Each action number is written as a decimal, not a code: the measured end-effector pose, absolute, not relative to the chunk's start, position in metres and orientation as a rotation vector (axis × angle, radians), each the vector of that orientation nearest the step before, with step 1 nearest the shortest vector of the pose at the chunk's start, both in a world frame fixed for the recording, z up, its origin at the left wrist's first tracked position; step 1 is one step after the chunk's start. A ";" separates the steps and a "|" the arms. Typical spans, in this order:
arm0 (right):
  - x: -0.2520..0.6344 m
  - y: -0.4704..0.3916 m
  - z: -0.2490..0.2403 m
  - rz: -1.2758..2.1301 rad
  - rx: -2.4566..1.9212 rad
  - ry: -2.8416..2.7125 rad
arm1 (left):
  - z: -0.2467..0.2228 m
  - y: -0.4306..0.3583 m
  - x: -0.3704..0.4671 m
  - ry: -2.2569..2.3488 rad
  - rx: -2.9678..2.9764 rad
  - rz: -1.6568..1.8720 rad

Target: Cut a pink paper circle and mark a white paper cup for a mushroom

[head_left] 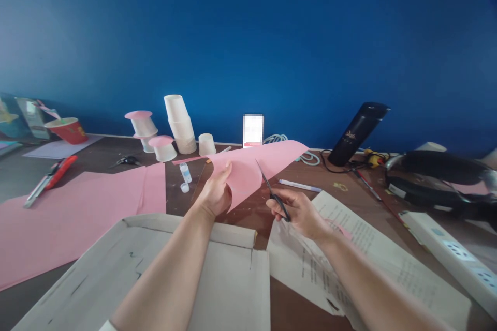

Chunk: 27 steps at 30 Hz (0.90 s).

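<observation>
I have the left hand [216, 191] gripping the pink sheet [245, 170] in the air over the counter [252, 215], its thumb on the face nearest me and the other fingers mostly hidden from my camera. The right hand [295, 209] has its fingers clamped around the black handles of the scissors [278, 199], and I see the blades pointing up and away, against the sheet where a curved edge shows. I cannot tell how far apart the blades are.

Below the hands, I see a whitish cardboard piece [236, 284] under the left forearm and a printed paper [376, 240] under the right one. A capped pen [298, 185] lies just beyond the right hand, and a power strip [446, 248] lies farther right. On my left, a larger pink paper [97, 199] is spread out, with a red box cutter [58, 175] resting over its far edge.

Near the blue wall [248, 36], I make out a tilted stack of white cups [181, 129], a single white cup [206, 144] just beside it and, well over to the right, a leaning black bottle [355, 137]. A small glue bottle [185, 172] sits left of the held sheet
</observation>
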State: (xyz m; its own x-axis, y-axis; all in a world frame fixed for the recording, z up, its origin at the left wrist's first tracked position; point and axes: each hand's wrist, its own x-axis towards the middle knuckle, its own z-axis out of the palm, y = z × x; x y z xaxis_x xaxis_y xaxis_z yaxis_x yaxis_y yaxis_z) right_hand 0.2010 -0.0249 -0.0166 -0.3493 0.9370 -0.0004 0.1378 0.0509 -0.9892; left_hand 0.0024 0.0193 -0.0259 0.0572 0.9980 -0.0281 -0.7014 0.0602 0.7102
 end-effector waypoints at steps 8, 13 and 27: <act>0.202 -0.025 -0.017 1.348 -1.143 -1.607 | -0.022 0.017 0.000 0.622 0.677 1.405; 0.202 -0.024 -0.020 1.358 -1.134 -1.611 | -0.021 0.017 0.000 0.618 0.649 1.412; 0.204 -0.026 -0.019 1.452 -1.148 -1.588 | -0.017 0.018 -0.009 0.730 0.614 1.423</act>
State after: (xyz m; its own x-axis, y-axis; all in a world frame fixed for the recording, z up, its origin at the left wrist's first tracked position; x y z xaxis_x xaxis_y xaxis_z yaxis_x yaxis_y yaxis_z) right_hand 0.2041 -0.0257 -0.0187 -0.3724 0.9251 -0.0738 0.1558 -0.0161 -0.9877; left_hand -0.0086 0.0178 -0.0169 0.0049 0.9966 -0.0819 -0.6479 0.0655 0.7589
